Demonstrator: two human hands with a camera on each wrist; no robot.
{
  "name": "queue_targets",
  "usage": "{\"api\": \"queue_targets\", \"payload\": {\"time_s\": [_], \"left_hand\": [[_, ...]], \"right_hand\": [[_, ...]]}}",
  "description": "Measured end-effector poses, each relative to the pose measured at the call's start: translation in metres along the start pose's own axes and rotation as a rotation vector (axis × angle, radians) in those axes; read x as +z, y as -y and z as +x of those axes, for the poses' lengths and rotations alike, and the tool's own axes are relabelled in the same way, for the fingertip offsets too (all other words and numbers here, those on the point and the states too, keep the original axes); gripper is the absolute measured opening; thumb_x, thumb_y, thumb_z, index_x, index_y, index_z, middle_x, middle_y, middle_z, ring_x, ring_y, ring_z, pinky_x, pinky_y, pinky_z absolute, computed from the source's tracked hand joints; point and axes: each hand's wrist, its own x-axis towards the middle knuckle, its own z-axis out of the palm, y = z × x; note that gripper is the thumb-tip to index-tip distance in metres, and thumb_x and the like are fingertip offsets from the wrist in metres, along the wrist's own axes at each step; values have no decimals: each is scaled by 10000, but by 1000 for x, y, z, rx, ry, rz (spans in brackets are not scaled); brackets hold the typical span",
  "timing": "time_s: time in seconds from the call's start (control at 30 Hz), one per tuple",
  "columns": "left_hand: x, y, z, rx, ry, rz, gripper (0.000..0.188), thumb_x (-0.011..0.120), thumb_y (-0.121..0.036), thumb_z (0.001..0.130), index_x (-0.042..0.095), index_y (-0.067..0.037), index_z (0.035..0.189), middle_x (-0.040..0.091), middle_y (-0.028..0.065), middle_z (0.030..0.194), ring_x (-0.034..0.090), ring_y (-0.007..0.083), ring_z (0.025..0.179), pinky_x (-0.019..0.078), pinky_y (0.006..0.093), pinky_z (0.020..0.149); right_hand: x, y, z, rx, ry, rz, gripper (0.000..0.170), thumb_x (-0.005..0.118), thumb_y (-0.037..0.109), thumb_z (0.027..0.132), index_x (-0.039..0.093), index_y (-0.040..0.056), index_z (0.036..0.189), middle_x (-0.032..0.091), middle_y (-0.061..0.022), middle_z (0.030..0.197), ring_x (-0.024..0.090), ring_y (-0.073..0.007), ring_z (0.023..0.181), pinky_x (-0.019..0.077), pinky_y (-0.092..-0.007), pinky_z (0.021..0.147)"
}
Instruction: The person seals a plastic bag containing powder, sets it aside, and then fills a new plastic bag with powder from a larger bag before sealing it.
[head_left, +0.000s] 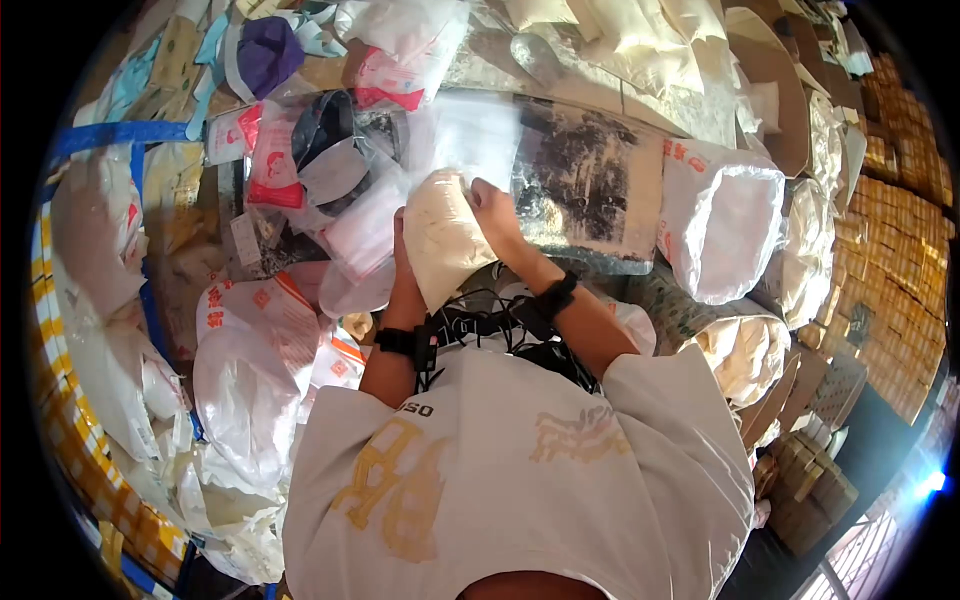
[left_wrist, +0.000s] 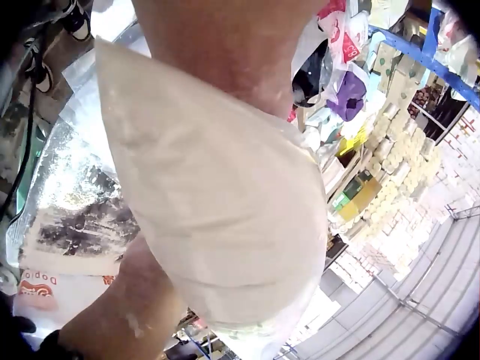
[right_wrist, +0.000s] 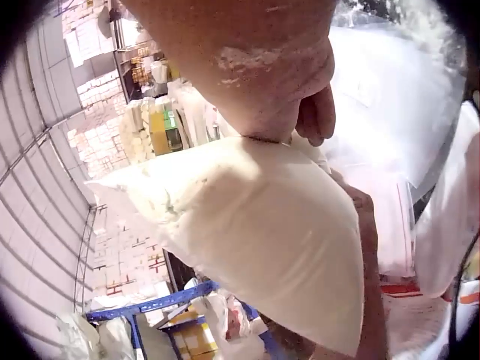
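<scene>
A clear plastic bag of cream-coloured powder (head_left: 440, 235) is held up in front of the chest, plump and tapering to a corner at the bottom. My right hand (head_left: 495, 212) pinches its upper right edge with curled fingers, which also show in the right wrist view as a right hand (right_wrist: 281, 97) at the bag's top. On the other side, my left hand (head_left: 401, 240) grips the bag's left edge, its fingers mostly hidden behind the bag. The left wrist view is largely filled by the powder bag (left_wrist: 225, 202).
Beyond the hands lies a stack of clear plastic bags (head_left: 465, 135) beside a dark, powder-dusted board (head_left: 585, 170). An open white-lined sack (head_left: 725, 230) stands to the right. Red-and-white packaging (head_left: 275, 165) lies to the left, near a white plastic sack (head_left: 245, 390).
</scene>
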Motion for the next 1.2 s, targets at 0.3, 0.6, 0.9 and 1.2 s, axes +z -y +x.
{"api": "queue_targets", "payload": {"time_s": [0.3,0.6,0.9,1.2], "left_hand": [[-37,41,-61,112,-205,621,342,551,-222,996,530,-40,1284,647,107,1091,659,209,970,570,332,770],[-59,31,-75,-9,-209,773,326,557,-234,992,543,-32,1248,652,111,1068,659,212,944,567,335,762],[-73,23,-79,-80,-189,860,315,563,-247,989,556,-24,1212,657,116,1045,659,216,919,564,338,754],[-105,20,-44,-4,-173,964,308,569,-259,985,569,-17,1176,663,120,1022,659,219,893,560,340,746]], "right_hand": [[23,-11,-14,-172,101,111,162,641,43,793,488,-2,760,507,-151,710,529,-327,725,434,-406,653],[5,2,-15,323,378,755,167,559,221,999,536,85,1094,632,7,902,572,-75,865,438,-269,700],[13,-1,-20,241,369,787,212,544,225,1001,549,49,1119,599,12,860,462,-53,638,385,-216,555],[-21,38,-15,526,467,662,412,617,466,950,602,58,1002,560,2,827,518,-98,723,458,-270,632]]}}
